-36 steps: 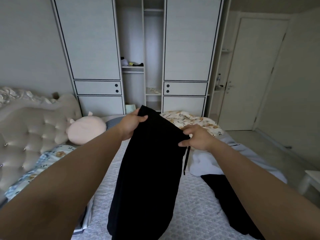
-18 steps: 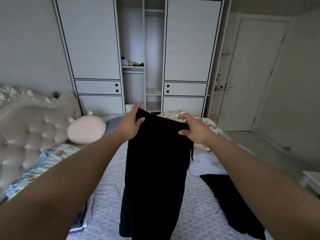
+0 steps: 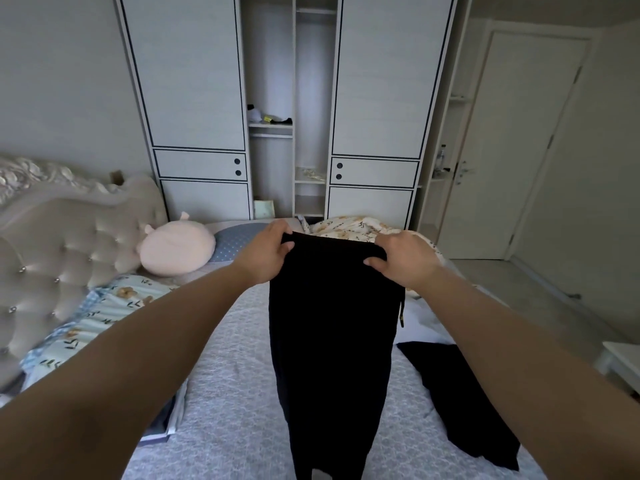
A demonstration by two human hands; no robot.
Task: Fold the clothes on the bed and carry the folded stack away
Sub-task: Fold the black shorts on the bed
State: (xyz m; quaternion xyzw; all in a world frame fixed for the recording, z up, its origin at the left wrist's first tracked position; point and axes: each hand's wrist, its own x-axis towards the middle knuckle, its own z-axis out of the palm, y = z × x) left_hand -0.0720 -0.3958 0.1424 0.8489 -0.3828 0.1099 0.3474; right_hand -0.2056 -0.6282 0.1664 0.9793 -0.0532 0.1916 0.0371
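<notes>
Black trousers (image 3: 332, 341) hang straight down in front of me over the bed (image 3: 228, 403). My left hand (image 3: 268, 252) grips the left end of their waistband and my right hand (image 3: 403, 259) grips the right end, both held level. A drawstring dangles at the right side. A second black garment (image 3: 460, 400) lies flat on the bed to the right. A white garment (image 3: 426, 317) lies crumpled behind it, partly hidden by my right arm.
A pink plush pillow (image 3: 176, 249) and a tufted headboard (image 3: 59, 244) are at the left. A floral quilt (image 3: 349, 228) is bunched at the far end. A white wardrobe (image 3: 284, 98) stands behind, a door (image 3: 512, 150) at right, a white stool (image 3: 620, 362) at the right edge.
My hands have spread the waistband wider and levelled it. The trousers now hang straight instead of slanting to the left.
</notes>
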